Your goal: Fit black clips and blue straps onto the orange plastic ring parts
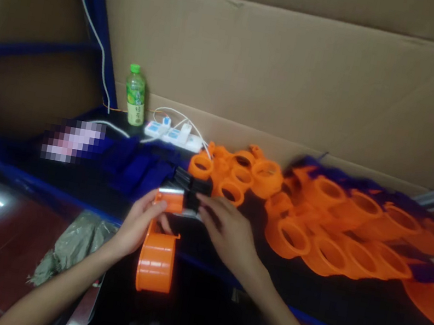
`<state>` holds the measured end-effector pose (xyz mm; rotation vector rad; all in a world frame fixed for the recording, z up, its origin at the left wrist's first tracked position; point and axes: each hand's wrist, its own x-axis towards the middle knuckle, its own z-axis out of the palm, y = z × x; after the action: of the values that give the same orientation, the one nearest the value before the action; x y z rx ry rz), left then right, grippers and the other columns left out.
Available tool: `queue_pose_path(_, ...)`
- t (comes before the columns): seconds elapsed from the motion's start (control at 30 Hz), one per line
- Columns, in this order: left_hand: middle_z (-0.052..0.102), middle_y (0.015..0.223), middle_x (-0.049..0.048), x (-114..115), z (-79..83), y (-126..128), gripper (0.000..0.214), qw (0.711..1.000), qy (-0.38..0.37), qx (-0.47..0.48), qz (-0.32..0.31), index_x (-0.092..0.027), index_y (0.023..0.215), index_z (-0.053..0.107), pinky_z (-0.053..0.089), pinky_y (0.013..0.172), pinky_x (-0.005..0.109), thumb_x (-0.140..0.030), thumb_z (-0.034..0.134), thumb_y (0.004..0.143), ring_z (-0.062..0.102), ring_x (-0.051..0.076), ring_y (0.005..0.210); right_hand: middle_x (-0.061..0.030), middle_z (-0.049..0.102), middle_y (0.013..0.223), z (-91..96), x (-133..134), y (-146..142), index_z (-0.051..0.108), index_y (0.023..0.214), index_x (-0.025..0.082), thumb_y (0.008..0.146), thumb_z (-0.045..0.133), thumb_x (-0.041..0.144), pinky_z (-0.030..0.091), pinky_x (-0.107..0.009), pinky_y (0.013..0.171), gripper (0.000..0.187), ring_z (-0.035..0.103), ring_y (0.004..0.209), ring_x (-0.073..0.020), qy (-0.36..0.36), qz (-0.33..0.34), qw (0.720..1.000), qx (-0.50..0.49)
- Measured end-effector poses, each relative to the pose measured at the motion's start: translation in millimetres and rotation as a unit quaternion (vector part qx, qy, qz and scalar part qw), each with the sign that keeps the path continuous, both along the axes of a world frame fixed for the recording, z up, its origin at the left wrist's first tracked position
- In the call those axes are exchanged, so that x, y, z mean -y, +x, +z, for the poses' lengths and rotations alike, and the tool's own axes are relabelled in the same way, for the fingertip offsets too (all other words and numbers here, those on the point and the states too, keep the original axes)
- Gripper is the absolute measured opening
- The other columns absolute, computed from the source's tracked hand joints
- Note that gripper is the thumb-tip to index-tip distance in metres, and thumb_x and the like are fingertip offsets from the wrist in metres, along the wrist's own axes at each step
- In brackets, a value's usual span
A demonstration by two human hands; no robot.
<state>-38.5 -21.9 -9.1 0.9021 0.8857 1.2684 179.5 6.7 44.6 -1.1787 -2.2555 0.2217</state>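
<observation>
My left hand (139, 221) is closed around the upper part of an orange plastic tape dispenser (156, 263). Its wide round end hangs down below my fingers, and a shiny pale strip runs along its top edge. To the right, my right hand (230, 231) has its thumb and fingertips drawn together on a small black part (191, 202) beside the dispenser's upper end. Blur hides whether that part touches the dispenser. Just beyond my fingers lies a pile of black pieces (191, 180) on the dark table.
Many orange dispensers (326, 253) lie along the right of the black table (327, 297), others behind the pile. Dark blue pieces (141, 166) lie left. A power strip (173, 136) with white cables and a green-capped bottle (135, 96) stand near the cardboard wall (278, 67).
</observation>
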Motion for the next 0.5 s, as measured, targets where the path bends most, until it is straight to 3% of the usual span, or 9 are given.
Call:
queue_pose_path(0.1,0.070,0.058,0.0025,3,3.6,1,0.037,1.000,-0.003,0.021,0.017,-0.017,0.113,0.060,0.045,0.046,0.019,-0.046,0.065,0.090,0.062,0.014,0.045,-0.0046,0.072,0.105,-11.2,10,15,0.071,0.112,0.024,0.099,0.057,0.031,0.053,-0.030,0.072,0.021,0.069,0.094,-0.0206,0.000,-0.048,0.993,0.109)
queue_pose_path(0.2,0.070,0.059,0.0035,4,3.0,2,0.037,1.000,0.018,-0.002,0.012,-0.016,0.114,0.060,0.047,0.048,0.020,-0.045,0.064,0.091,0.064,0.016,0.048,-0.0050,0.071,0.102,-22.5,13,23,0.071,0.104,0.022,0.099,0.056,0.026,0.050,-0.028,0.067,0.017,0.069,0.090,-0.0190,0.015,-0.047,0.986,0.157)
queue_pose_path(0.33,0.071,0.060,0.0041,4,0.5,2,0.036,1.000,0.027,-0.015,0.007,-0.017,0.115,0.059,0.046,0.048,0.020,-0.045,0.063,0.092,0.064,0.016,0.048,-0.0051,0.070,0.093,-28.7,9,23,0.070,0.095,0.018,0.101,0.052,0.025,0.045,-0.026,0.061,0.020,0.066,0.080,-0.0163,0.059,-0.053,0.982,0.169)
queue_pose_path(0.5,0.071,0.060,0.0035,4,1.6,2,0.035,1.000,0.022,-0.003,0.018,-0.016,0.113,0.059,0.047,0.048,0.020,-0.044,0.063,0.092,0.063,0.016,0.048,-0.0042,0.070,0.093,-28.9,8,8,0.069,0.096,0.019,0.101,0.052,0.025,0.042,-0.026,0.062,0.019,0.064,0.082,-0.0153,0.112,-0.047,0.982,0.142)
